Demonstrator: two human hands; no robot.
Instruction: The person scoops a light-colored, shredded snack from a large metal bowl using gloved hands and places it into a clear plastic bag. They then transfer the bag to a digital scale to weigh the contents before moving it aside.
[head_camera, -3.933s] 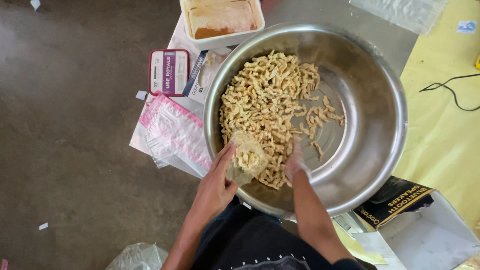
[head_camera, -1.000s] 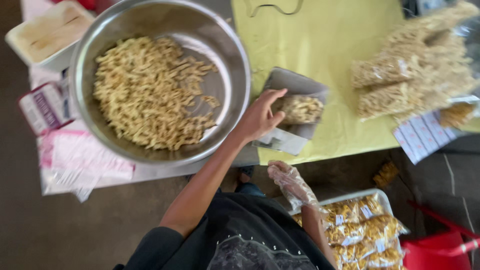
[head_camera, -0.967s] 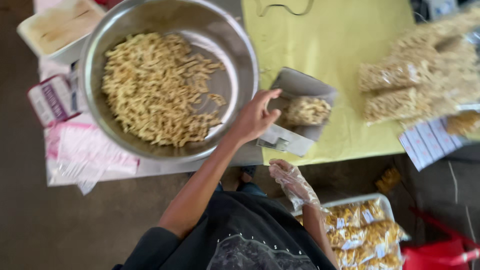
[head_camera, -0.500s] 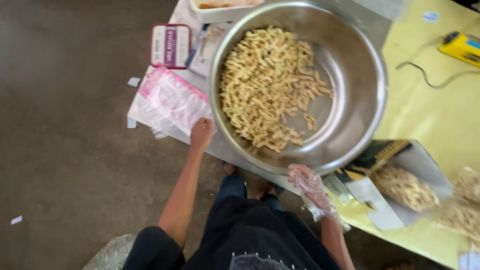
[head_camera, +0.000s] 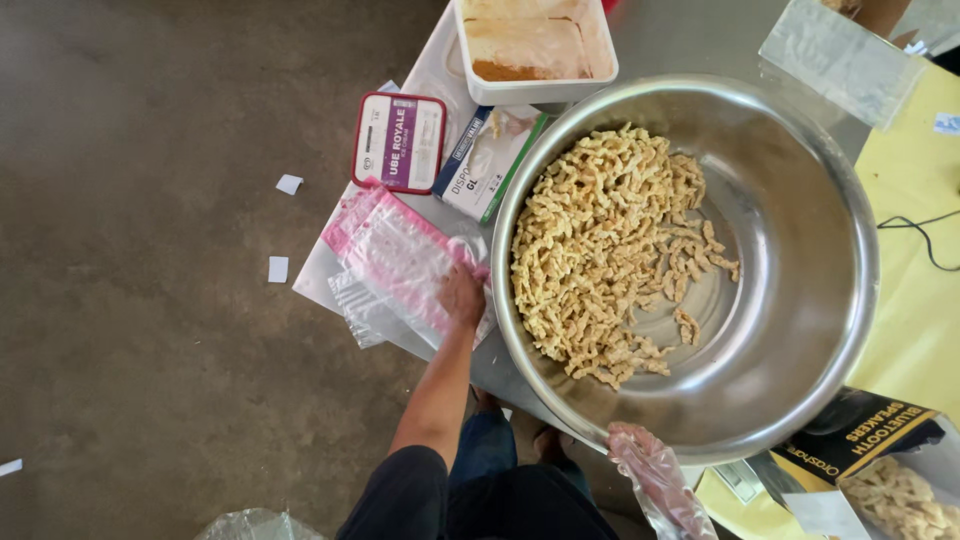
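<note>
A grey concrete floor (head_camera: 150, 330) fills the left half of the frame, with small white paper scraps (head_camera: 278, 268) scattered on it. A tabletop (head_camera: 690, 40) runs from the top centre toward the lower right, part of it covered by a yellow sheet (head_camera: 915, 330) at the right edge.

A very large round steel bowl (head_camera: 800, 300) sits in the centre right of the frame. Inside it, a heap of pale, twisted fried snack pieces (head_camera: 600, 250) lies against the left side.

Above the bowl, at the top centre, stands a white rectangular tub (head_camera: 535, 88) with brownish residue inside. Left of the bowl lies a stack of clear plastic bags with pink printing (head_camera: 395, 255), hanging partly over the tabletop's edge. Above the stack lie a small white and purple packet (head_camera: 400, 142) and a box of disposable gloves (head_camera: 490, 165).

The person's bare left hand (head_camera: 462, 295) rests on the right edge of the bag stack, just beside the bowl's rim, fingers pressing on the top bag; whether it grips one cannot be told. The right hand (head_camera: 650, 480), wearing a loose clear plastic glove, is at the bottom centre just below the bowl's rim, holding nothing, fingers relaxed.

In the lower right corner, a black box (head_camera: 860, 440) lies beside a bag of the same snacks (head_camera: 900, 500).
</note>
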